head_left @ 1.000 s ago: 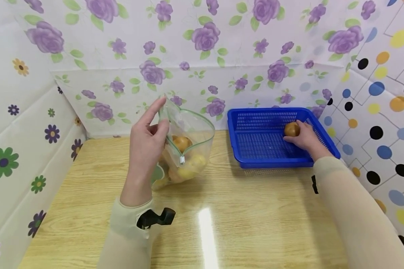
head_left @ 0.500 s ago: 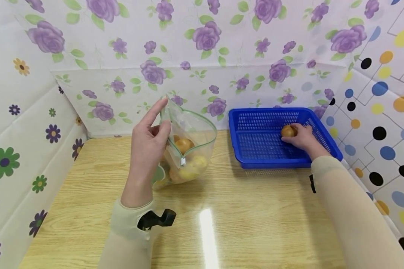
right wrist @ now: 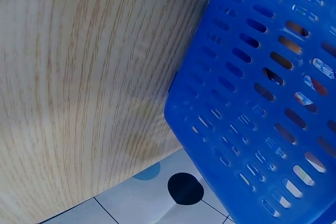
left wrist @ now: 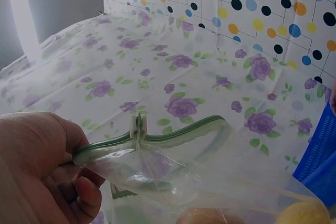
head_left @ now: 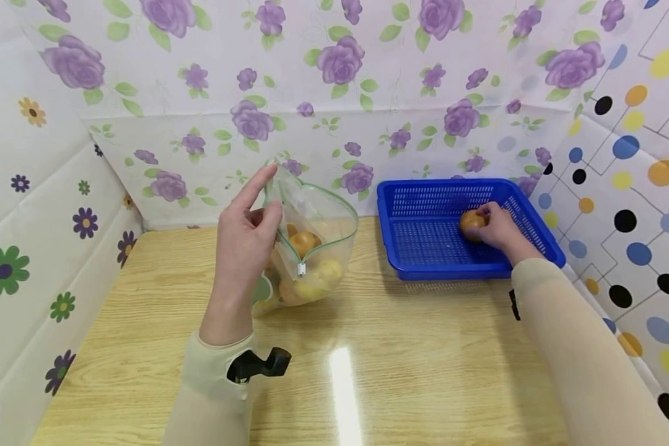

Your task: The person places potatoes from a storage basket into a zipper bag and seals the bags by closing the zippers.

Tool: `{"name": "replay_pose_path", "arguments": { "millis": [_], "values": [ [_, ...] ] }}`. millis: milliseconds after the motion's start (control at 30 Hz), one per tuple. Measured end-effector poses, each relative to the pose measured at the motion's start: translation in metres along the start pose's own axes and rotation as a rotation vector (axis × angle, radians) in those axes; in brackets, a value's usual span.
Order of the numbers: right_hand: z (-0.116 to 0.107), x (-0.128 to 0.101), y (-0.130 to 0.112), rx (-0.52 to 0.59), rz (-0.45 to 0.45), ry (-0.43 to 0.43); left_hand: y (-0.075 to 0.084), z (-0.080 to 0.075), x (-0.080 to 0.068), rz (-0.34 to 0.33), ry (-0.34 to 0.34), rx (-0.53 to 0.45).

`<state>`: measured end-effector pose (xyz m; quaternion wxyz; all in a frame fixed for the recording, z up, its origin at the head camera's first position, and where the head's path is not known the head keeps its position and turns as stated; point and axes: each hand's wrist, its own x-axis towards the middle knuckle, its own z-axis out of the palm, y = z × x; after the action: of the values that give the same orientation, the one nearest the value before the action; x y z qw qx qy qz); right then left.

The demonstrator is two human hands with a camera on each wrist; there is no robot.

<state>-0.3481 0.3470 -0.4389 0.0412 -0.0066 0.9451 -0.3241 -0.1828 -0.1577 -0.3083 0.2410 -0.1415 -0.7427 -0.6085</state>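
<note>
In the head view my left hand (head_left: 245, 248) pinches the upper left edge of a clear zip bag (head_left: 329, 204) with a green seal and white slider. The bag's mouth gapes. Inside lie several yellow lumps (head_left: 324, 277) and orange-brown round pieces, one orange-brown piece (head_left: 304, 243) on top. In the left wrist view the thumb and fingers (left wrist: 42, 166) hold the bag's seal (left wrist: 184, 128) near the slider. My right hand (head_left: 498, 228) grips a round orange-brown fruit (head_left: 471, 226) inside the blue basket (head_left: 424, 274). Only the basket's slotted wall (right wrist: 231, 93) hides that hand in the right wrist view.
The blue basket stands at the back right of the wood-grain table (head_left: 412, 359), close to the dotted right-hand cloth (head_left: 624, 260). A flowered cloth (head_left: 306, 74) hangs behind the table, and another patterned cloth (head_left: 44, 210) bounds the left side.
My right hand has shifted slightly left and toward me with the round fruit, still inside the basket. The left hand and the bag have stayed almost where they were.
</note>
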Motion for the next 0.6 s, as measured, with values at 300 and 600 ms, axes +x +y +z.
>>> {"name": "replay_pose_path", "arguments": {
  "millis": [300,600],
  "values": [
    [-0.005,-0.002,-0.003,-0.026,0.019,-0.045,0.000,0.000,-0.001,-0.010,0.000,-0.004],
    [-0.014,-0.011,-0.013,-0.008,-0.025,0.000,0.000,0.000,-0.001,-0.012,-0.007,-0.007]
  ]
}}
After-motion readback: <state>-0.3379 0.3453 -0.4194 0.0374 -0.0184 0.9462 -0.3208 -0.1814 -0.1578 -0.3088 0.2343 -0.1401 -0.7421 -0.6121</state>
